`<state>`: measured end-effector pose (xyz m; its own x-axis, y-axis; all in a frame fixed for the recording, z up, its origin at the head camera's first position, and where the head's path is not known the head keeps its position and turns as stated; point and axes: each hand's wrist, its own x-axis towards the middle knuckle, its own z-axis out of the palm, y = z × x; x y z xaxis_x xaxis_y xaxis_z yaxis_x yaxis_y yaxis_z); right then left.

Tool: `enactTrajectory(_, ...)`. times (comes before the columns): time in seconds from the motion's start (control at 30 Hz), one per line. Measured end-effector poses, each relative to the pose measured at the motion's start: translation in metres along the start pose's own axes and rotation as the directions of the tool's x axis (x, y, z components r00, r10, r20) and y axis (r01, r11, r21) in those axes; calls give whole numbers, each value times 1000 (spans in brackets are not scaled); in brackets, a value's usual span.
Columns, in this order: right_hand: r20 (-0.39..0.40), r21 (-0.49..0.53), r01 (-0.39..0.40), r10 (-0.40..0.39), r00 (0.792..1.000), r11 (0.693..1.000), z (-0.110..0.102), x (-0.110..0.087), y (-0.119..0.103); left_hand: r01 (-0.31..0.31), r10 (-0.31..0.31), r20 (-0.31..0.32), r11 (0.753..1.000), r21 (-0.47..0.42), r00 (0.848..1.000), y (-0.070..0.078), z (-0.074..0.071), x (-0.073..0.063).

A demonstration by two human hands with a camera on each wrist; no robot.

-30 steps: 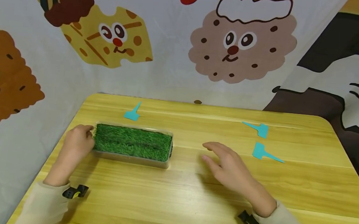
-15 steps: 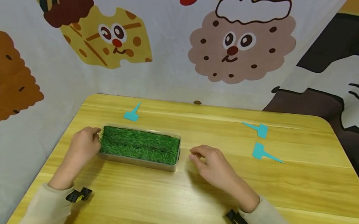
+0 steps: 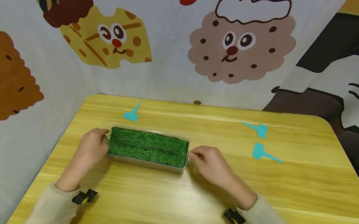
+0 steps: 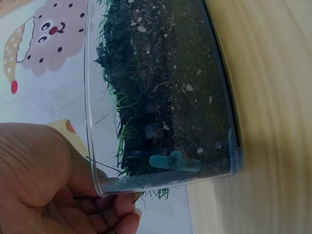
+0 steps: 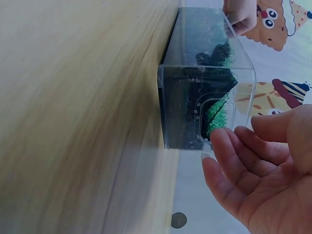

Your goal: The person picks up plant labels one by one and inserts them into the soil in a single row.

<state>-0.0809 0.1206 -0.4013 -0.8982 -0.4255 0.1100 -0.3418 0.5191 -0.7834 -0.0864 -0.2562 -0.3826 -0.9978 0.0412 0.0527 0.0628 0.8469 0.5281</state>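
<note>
A clear plastic box stands on the table, holding dark soil with a green grass mat over it. My left hand grips its left end; in the left wrist view the thumb goes over the rim and curled fingers lie outside. At the opposite end is my right hand, its fingers loosely bent. In the right wrist view those fingertips are at the end wall beside a rounded opening; whether they touch cannot be told. A small teal piece shows through the box's side near the left end.
One T-shaped turquoise plant label lies behind the box on the wooden table. Two more labels, one farther back and one nearer, lie at the right. A cartoon-printed cloth hangs behind the table.
The box has slid to the right together with my left hand. My right hand has moved left to the box's right end, and its fingers have drawn closer together.
</note>
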Motion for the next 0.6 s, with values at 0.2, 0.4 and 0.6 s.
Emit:
enactTrajectory(0.2, 3, 17, -41, 41, 999, 999, -4, -2, 4, -42, 42, -22, 999, 1, 999, 7, 5, 0)
enactTrajectory(0.4, 6, 19, -88, 88, 996, 996, -11, -6, 6, -72, 72, -30, 997, -1, 997, 14, 10, 0)
enactTrajectory(0.6, 14, 18, -100, 100, 995, 995, -19, -11, 7, -81, 80, -14, 996, -31, 997, 18, 14, -2)
